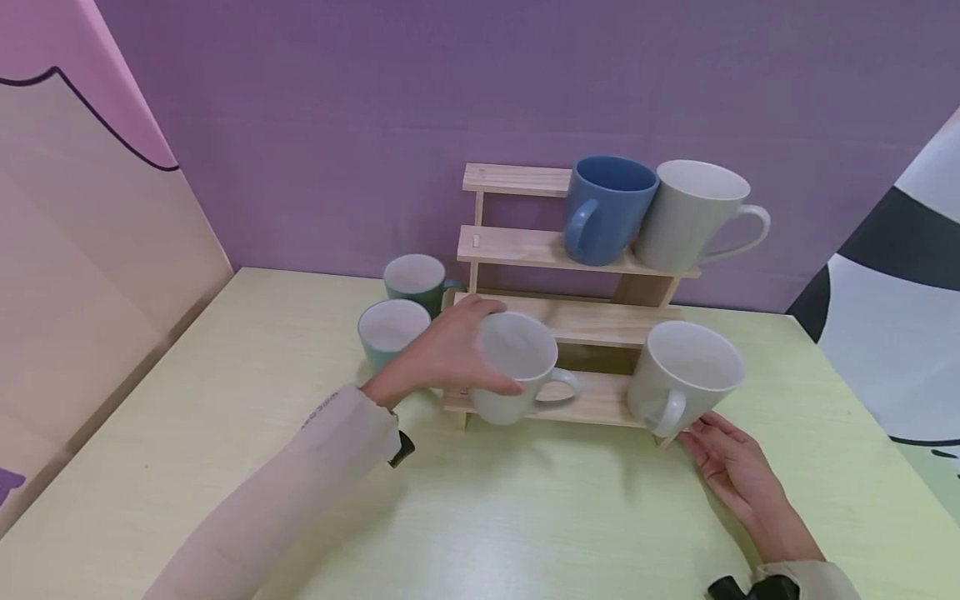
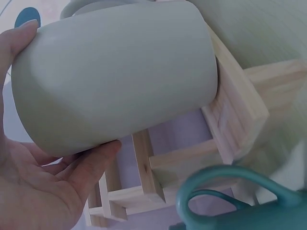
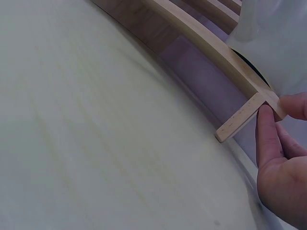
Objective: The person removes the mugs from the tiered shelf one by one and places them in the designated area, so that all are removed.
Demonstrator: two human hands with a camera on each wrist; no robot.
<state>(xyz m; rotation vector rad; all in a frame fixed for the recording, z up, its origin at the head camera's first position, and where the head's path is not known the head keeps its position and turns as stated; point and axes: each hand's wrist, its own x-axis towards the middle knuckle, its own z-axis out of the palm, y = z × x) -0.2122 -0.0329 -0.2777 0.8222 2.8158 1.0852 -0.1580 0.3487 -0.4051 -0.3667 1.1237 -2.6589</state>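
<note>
My left hand (image 1: 457, 350) grips a white mug (image 1: 517, 346) by its side, thumb and fingers spread round it. The mug stands upright at the left end of the lowest shelf of a stepped wooden rack (image 1: 600, 321), its handle pointing right. In the left wrist view the mug's base meets the shelf board. At the rack's front right corner, my right hand (image 1: 738, 479) pinches the end of the lowest shelf, thumb above and fingertip under the board (image 3: 240, 117). Just over that hand, another white mug (image 1: 693, 358) sits on the same shelf.
Higher on the rack's right side stand a blue mug (image 1: 607, 217) and a third white mug (image 1: 693, 208), side by side. Left of the rack, a light teal mug (image 1: 393, 325) and a green mug (image 1: 415, 275) rest on the pale table (image 1: 480, 517). A purple backdrop (image 1: 315, 150) rises behind.
</note>
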